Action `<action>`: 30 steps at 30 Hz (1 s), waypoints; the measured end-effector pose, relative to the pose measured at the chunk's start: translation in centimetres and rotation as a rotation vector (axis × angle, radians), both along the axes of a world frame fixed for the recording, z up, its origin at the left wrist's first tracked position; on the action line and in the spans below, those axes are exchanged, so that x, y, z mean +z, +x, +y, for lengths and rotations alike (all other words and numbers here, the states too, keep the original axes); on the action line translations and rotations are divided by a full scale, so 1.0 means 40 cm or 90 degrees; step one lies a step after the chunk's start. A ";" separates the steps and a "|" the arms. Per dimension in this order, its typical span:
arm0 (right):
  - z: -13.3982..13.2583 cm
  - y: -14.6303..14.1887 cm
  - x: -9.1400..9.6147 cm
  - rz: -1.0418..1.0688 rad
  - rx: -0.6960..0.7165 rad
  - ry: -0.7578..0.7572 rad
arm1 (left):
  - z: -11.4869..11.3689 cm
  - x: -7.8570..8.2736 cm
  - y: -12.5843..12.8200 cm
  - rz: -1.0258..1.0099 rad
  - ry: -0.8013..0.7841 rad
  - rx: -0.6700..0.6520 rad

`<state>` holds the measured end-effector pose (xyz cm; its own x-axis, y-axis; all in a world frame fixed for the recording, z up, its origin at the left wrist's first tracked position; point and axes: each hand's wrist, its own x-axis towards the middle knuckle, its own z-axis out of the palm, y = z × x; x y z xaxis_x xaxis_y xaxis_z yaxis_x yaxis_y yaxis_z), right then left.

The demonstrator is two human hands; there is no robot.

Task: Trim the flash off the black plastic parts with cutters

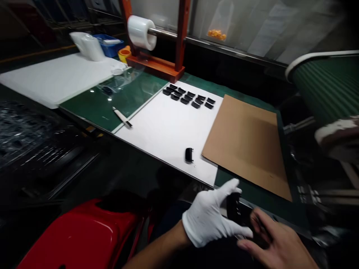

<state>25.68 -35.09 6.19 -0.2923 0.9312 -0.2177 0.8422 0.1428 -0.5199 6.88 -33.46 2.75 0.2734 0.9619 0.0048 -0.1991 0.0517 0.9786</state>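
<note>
My left hand [210,218], in a white glove, and my bare right hand [276,243] both grip a black plastic part [237,211] low in the view, just past the near edge of the bench. The gloved thumb lies above it, and my right fingers wrap its far side. Its exact shape is partly hidden by my fingers. A single similar black part [189,154] lies alone on a white board [165,130]. Several more stand in neat rows [187,96] at the board's far end. A utility knife [122,117] rests at the board's left edge.
A brown cardboard sheet [246,144] lies right of the white board on a green mat [112,101]. Behind stand a film roll [141,33] on an orange holder and a blue bin [108,45]. A red seat [81,235] sits at lower left.
</note>
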 end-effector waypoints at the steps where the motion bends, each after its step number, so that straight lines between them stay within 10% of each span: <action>1: 0.010 -0.004 0.016 -0.016 0.030 0.021 | -0.002 0.006 0.000 -0.010 -0.005 -0.004; 16: 0.020 0.022 0.101 0.018 0.073 0.004 | -0.013 0.076 0.066 0.047 0.047 -0.039; 30: 0.022 0.049 0.090 -0.169 0.156 0.286 | -0.008 0.079 0.101 0.082 0.016 -0.030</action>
<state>27.63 -34.21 9.81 -0.5003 0.8613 0.0892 0.8501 0.5081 -0.1386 10.92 -33.77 5.89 0.3189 0.9478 -0.0093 -0.0701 0.0334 0.9970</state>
